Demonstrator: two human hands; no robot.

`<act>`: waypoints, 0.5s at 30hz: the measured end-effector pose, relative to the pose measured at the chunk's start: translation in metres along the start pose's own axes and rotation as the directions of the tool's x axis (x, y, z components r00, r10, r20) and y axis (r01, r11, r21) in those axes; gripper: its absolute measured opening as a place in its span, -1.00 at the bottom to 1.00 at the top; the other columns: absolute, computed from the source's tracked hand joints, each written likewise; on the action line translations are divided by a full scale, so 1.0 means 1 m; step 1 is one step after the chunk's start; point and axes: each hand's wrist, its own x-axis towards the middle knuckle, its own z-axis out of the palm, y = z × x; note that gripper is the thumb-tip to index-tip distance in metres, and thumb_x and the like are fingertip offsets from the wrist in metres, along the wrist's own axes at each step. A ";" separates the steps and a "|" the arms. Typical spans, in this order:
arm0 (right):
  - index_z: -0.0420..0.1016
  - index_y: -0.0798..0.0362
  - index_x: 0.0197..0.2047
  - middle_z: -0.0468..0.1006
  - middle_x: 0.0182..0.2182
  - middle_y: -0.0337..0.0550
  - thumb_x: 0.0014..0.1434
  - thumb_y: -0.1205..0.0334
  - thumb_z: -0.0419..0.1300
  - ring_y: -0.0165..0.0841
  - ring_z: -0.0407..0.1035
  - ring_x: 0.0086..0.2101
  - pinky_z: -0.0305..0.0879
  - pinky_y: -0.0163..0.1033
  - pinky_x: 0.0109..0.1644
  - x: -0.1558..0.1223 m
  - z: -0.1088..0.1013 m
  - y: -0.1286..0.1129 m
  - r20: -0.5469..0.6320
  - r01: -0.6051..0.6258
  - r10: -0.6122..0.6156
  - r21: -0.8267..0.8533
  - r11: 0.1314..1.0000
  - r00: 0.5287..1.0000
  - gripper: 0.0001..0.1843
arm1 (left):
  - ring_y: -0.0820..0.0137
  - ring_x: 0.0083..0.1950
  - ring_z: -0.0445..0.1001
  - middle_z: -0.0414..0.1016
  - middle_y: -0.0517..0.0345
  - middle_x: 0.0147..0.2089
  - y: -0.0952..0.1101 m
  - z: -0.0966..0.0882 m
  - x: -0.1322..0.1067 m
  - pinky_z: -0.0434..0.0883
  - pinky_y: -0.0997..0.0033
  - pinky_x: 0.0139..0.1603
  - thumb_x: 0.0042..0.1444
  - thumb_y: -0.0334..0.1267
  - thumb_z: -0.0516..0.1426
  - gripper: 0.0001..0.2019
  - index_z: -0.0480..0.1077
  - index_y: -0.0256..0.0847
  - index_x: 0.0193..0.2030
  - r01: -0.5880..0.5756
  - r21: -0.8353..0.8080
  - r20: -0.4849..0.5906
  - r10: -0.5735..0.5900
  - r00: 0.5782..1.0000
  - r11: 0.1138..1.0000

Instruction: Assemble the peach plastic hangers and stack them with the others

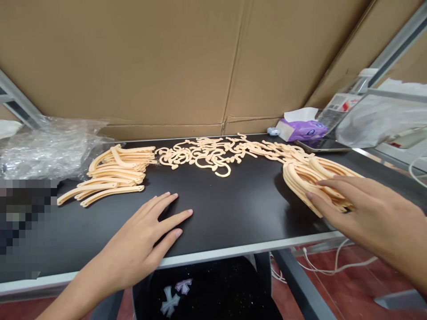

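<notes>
The left hand (142,242) is at the near part of the dark surface (220,218), its grip apart, fingers spread, holding nothing; the right hand (370,213) touches the right pile (298,184) of pale curved strips, thumb and fingers on them; whether its grip is clamped, I cannot tell; the left pile (115,171) of strips lies beyond the left hand, beside clear plastic (50,149); small hooks (210,155) lie scattered between the piles; behind the right pile are a phone (323,145) and purple tissues (308,130).
</notes>
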 end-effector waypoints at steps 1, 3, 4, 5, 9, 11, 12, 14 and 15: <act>0.56 0.12 -0.25 0.65 -0.33 0.05 0.36 0.09 0.05 -0.07 0.55 -0.28 0.39 -0.05 -0.23 0.004 0.001 -0.002 -0.017 0.026 -0.026 0.018 0.999 1.000 -0.66 | -0.04 0.45 0.23 0.19 0.00 0.48 0.000 0.000 0.000 0.35 -0.26 0.33 0.41 -0.11 -0.01 -0.57 0.31 0.18 0.37 0.000 -0.001 -0.001 0.000 1.000 1.000; 0.57 0.15 -0.21 0.66 -0.31 0.06 0.32 0.14 0.13 -0.07 0.55 -0.24 0.41 -0.04 -0.14 0.013 0.004 -0.010 -0.046 0.079 -0.076 0.072 0.994 0.996 -0.73 | -0.04 0.44 0.24 0.20 -0.01 0.47 0.001 -0.001 0.001 0.35 -0.25 0.33 0.40 -0.11 -0.01 -0.57 0.32 0.17 0.36 0.001 -0.007 -0.006 -0.001 1.000 1.000; 0.57 0.16 -0.20 0.66 -0.27 0.09 0.30 0.16 0.18 -0.07 0.55 -0.22 0.42 -0.03 -0.09 0.019 0.005 -0.017 -0.047 0.100 -0.095 0.113 0.989 0.994 -0.76 | -0.04 0.43 0.25 0.20 0.00 0.47 0.002 -0.001 0.001 0.35 -0.25 0.33 0.40 -0.11 -0.01 -0.58 0.33 0.17 0.36 0.003 -0.010 -0.009 -0.003 1.000 1.000; 0.57 0.17 -0.20 0.66 -0.25 0.11 0.28 0.15 0.21 -0.08 0.55 -0.22 0.42 -0.02 -0.08 0.025 0.007 -0.025 -0.050 0.120 -0.113 0.173 0.978 0.992 -0.76 | -0.04 0.43 0.26 0.21 0.00 0.47 0.002 -0.001 0.002 0.35 -0.24 0.33 0.40 -0.12 -0.01 -0.58 0.33 0.17 0.36 0.006 -0.014 -0.013 -0.007 1.000 1.000; 0.59 0.13 -0.10 0.65 -0.17 0.06 0.31 0.13 0.17 -0.11 0.52 -0.16 0.41 0.01 -0.03 0.059 0.015 -0.076 0.077 0.156 -0.205 0.413 0.897 0.976 -0.73 | -0.02 0.44 0.25 0.22 0.00 0.46 0.004 -0.002 0.004 0.33 -0.22 0.35 0.41 -0.12 -0.02 -0.58 0.33 0.16 0.36 0.008 -0.020 -0.013 -0.008 1.000 1.000; 0.61 0.11 -0.15 0.65 -0.20 0.03 0.32 0.16 0.17 -0.13 0.51 -0.15 0.39 0.00 0.00 0.079 0.021 -0.104 0.137 0.221 -0.325 0.489 0.844 0.936 -0.77 | 0.00 0.45 0.23 0.21 0.02 0.47 0.005 -0.003 0.003 0.32 -0.21 0.37 0.42 -0.13 -0.02 -0.58 0.32 0.15 0.36 0.009 -0.020 -0.009 -0.009 1.000 1.000; 0.62 0.10 -0.18 0.64 -0.21 0.02 0.32 0.17 0.16 -0.14 0.50 -0.15 0.38 -0.02 0.00 0.088 0.025 -0.116 0.140 0.258 -0.377 0.514 0.818 0.916 -0.77 | 0.01 0.45 0.23 0.22 0.02 0.47 0.006 -0.002 0.003 0.32 -0.20 0.37 0.42 -0.13 -0.02 -0.58 0.33 0.14 0.36 0.009 -0.021 -0.009 -0.009 1.000 1.000; 0.62 0.13 -0.19 0.63 -0.20 0.05 0.35 0.18 0.13 -0.15 0.48 -0.14 0.36 -0.03 0.02 0.102 0.035 -0.136 0.125 0.323 -0.452 0.538 0.779 0.883 -0.73 | 0.05 0.44 0.24 0.26 0.01 0.44 0.006 -0.002 0.002 0.33 -0.14 0.38 0.42 -0.13 -0.02 -0.59 0.35 0.07 0.35 0.014 -0.028 -0.019 -0.014 1.000 1.000; 0.62 0.15 -0.18 0.63 -0.18 0.07 0.36 0.18 0.11 -0.13 0.47 -0.11 0.35 -0.03 0.03 0.107 0.041 -0.143 0.097 0.355 -0.476 0.542 0.762 0.874 -0.71 | 0.07 0.43 0.27 0.29 0.00 0.42 0.005 -0.001 0.001 0.35 -0.09 0.38 0.42 -0.13 -0.01 -0.60 0.38 0.03 0.32 0.023 -0.033 -0.034 -0.024 0.999 0.999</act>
